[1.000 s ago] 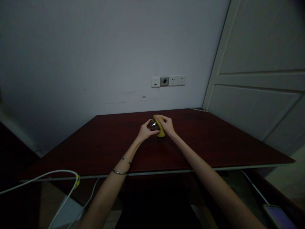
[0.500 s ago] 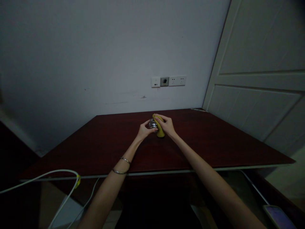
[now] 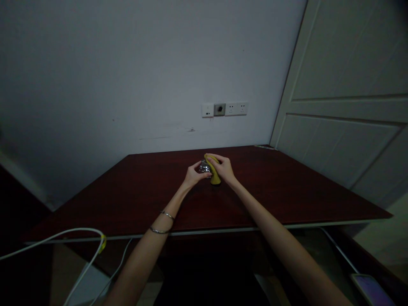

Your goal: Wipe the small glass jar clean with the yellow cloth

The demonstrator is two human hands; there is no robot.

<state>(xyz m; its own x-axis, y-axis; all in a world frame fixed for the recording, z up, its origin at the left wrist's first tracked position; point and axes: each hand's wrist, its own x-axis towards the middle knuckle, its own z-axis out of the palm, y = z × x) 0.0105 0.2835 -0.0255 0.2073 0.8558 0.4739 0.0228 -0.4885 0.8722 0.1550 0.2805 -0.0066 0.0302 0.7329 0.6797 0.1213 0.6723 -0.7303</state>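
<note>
Above the middle of the dark red table (image 3: 134,195), my left hand (image 3: 192,175) grips a small, shiny, rounded object (image 3: 205,167) that looks like clear glass or polished metal; its exact kind cannot be made out. My right hand (image 3: 225,168) pinches a yellow cloth (image 3: 215,176) and presses it against the right side of that object. The cloth's lower end hangs down to about the tabletop. Fingers and cloth hide part of the shiny object.
Behind the table is a pale wall with sockets and a switch (image 3: 219,109). A panelled door (image 3: 338,102) stands at the right. A white cable (image 3: 76,229) loops over the front left edge, and a phone (image 3: 371,289) lies low at the right.
Both hands stay nearly in place, still holding the cloth against the shiny object. The shiny object's reflections look slightly different, and the whole view has shifted a little.
</note>
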